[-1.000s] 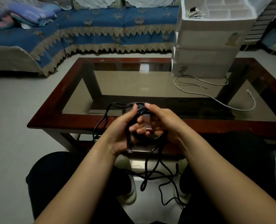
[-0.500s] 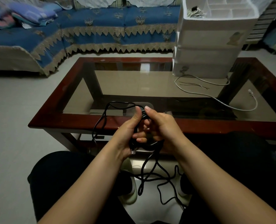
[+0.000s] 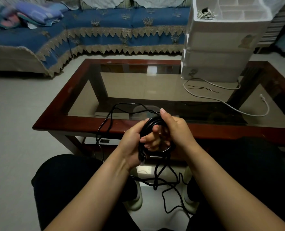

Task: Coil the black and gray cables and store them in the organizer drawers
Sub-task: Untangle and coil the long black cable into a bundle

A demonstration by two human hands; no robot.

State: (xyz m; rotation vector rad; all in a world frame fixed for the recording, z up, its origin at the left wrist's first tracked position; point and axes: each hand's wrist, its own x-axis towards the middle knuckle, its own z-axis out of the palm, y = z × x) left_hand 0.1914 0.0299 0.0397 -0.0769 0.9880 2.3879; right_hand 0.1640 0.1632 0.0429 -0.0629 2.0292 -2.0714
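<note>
Down by the feet, loose black cable [image 3: 169,185] tangles in loops on the floor between the shoes [image 3: 136,197], so plenty is left to wind. Up from there, both hands meet just in front of the table's near rail. The left hand [image 3: 131,144] has its fingers curled round a bundle of black loops, the plug end hanging out below its palm. The right hand [image 3: 175,130] grips the same coil [image 3: 153,122] from the other side, thumb up over the top, fingers wrapped through the ring. A few turns are made, I'd say, no more. Another slack run of black arcs off the coil's top, over the table [image 3: 71,119] edge and down its left side.

So, my read: first cable partly coiled, nothing black stored yet.

Further out on the glass lies the gray cable [image 3: 222,102], sprawled in one long open curve, its plug near the right edge, untouched. A thin dark wire [image 3: 203,88] lies inside that curve. Behind it stands the white organizer [image 3: 218,64], drawers seemingly closed, top tray open with a small pale bundle [image 3: 205,14] in one corner compartment.

Obstacles? The floor tangle could knot as it is drawn up, and the slack could snag on the table edge. A blue-covered sofa [image 3: 105,30] sits beyond.
</note>
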